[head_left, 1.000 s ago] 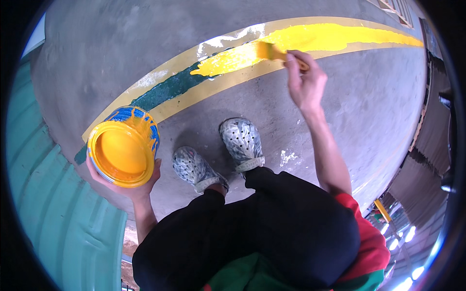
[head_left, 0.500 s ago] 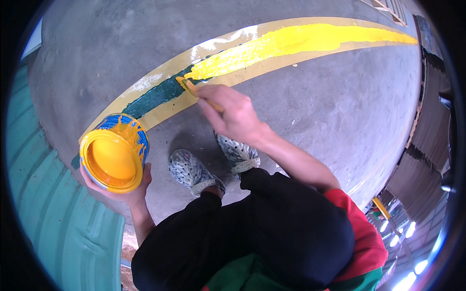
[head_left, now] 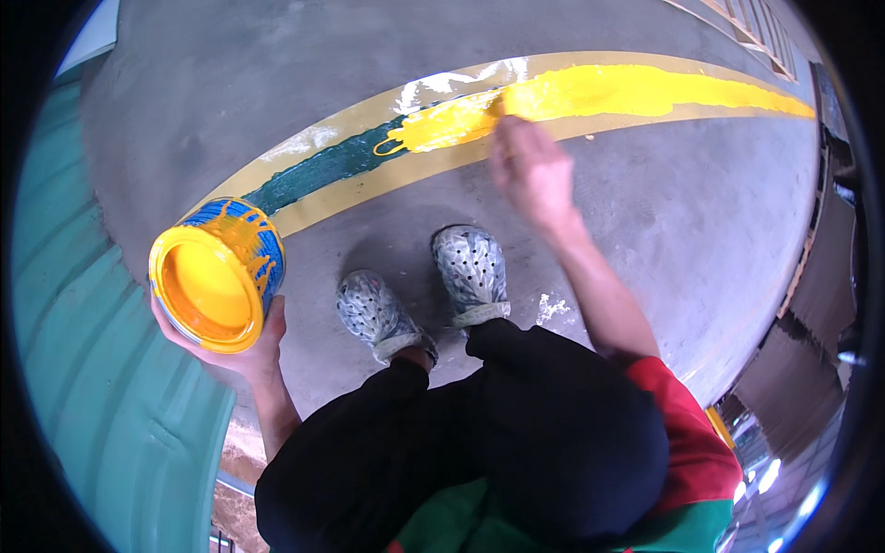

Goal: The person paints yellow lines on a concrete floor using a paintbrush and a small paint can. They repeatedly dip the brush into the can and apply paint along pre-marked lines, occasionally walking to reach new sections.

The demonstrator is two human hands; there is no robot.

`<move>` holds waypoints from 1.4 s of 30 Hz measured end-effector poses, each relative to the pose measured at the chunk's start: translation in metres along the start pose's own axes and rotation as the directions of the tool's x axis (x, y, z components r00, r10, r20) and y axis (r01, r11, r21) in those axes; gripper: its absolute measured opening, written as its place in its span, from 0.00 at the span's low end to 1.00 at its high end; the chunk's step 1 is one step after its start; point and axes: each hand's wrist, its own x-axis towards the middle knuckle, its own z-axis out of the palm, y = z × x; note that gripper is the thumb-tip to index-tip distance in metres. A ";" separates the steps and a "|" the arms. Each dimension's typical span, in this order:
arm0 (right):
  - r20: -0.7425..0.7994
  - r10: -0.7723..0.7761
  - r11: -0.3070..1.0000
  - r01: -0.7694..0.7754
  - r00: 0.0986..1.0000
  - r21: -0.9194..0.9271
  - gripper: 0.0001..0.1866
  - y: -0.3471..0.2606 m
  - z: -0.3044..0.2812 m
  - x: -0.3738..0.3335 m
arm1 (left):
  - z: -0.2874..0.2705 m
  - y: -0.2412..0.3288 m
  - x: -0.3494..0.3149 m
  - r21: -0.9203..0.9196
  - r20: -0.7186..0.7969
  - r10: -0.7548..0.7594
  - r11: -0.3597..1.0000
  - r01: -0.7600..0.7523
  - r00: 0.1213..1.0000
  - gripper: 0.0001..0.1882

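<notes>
My left hand (head_left: 247, 348) grips a blue paint can (head_left: 219, 284) from below; the can is full of yellow paint, with drips down its side. My right hand (head_left: 532, 171), blurred by motion, is closed on a paintbrush whose tip (head_left: 499, 105) touches the wet yellow paint (head_left: 608, 92) on a floor stripe. Most of the brush is hidden by the hand. Left of the yellow, the stripe is dark green (head_left: 318, 168), bordered on both sides by tan masking tape (head_left: 387, 182).
I am crouched on a grey concrete floor (head_left: 664, 221), with my two perforated grey clogs (head_left: 378, 313) (head_left: 471, 267) just short of the stripe. A green corrugated wall (head_left: 83, 387) runs along my left. Dark structures stand at the right edge.
My right hand swept left along the stripe to the green part, then back right to the edge of the yellow. The yellow now reaches further left. The can stays in my left hand.
</notes>
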 end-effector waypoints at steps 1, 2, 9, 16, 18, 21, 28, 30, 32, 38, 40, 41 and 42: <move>0.061 0.006 0.999 -0.009 0.998 0.051 0.09 -0.026 0.015 0.000 | -0.004 0.000 0.001 -0.005 -0.024 0.013 1.000 -0.013 1.000 0.65; 0.068 -0.041 0.994 0.034 0.997 0.103 0.09 -0.051 0.029 0.001 | -0.009 -0.001 0.003 -0.009 -0.046 0.026 1.000 -0.026 0.999 0.64; 0.011 -0.105 0.820 0.081 0.994 0.567 0.10 -0.129 0.062 0.005 | -0.054 0.008 0.019 0.128 -0.146 0.058 0.991 -0.040 0.988 0.61; -0.002 0.120 0.897 -0.107 0.993 0.428 0.06 -0.044 0.007 0.010 | -0.089 0.008 0.041 0.015 -0.213 -0.053 0.998 0.057 0.976 0.58; -0.051 0.115 0.940 -0.092 0.992 0.329 0.07 -0.025 -0.009 0.006 | -0.090 -0.003 0.048 0.028 -0.229 -0.012 0.999 0.019 0.973 0.58; -0.053 0.111 0.978 -0.100 0.992 0.182 0.07 -0.029 -0.009 -0.001 | -0.085 -0.027 0.056 -0.028 -0.202 0.022 0.999 -0.028 0.979 0.59; 0.086 -0.084 0.982 0.068 0.993 0.175 0.11 -0.148 0.049 0.006 | -0.078 -0.084 0.060 -0.087 -0.128 0.082 0.992 -0.094 0.988 0.63; 0.075 -0.128 0.943 0.098 0.989 0.317 0.12 -0.185 0.069 0.010 | -0.078 -0.098 0.056 -0.089 -0.063 0.110 0.989 -0.115 0.992 0.64; 0.080 -0.143 0.862 0.084 0.987 0.500 0.11 -0.210 0.087 0.009 | -0.082 -0.110 0.050 -0.050 0.001 0.105 0.993 -0.104 0.995 0.65; 0.211 0.318 0.829 -0.379 0.924 0.411 0.12 -0.179 0.078 0.005 | -0.107 -0.143 0.032 -0.217 0.112 0.128 0.971 -0.102 0.985 0.64; 0.157 0.543 0.758 -0.562 0.825 0.331 0.14 -0.151 0.051 0.007 | -0.109 -0.153 0.030 -0.370 0.122 0.135 0.926 -0.081 0.983 0.65; 0.160 0.601 0.716 -0.616 0.783 0.328 0.16 -0.137 0.033 0.008 | -0.111 -0.158 0.029 -0.371 0.127 0.125 0.926 -0.070 0.984 0.65; 0.110 0.642 0.718 -0.645 0.759 0.262 0.18 -0.127 0.020 0.010 | -0.112 -0.161 0.028 -0.378 0.140 0.125 0.924 -0.064 0.982 0.66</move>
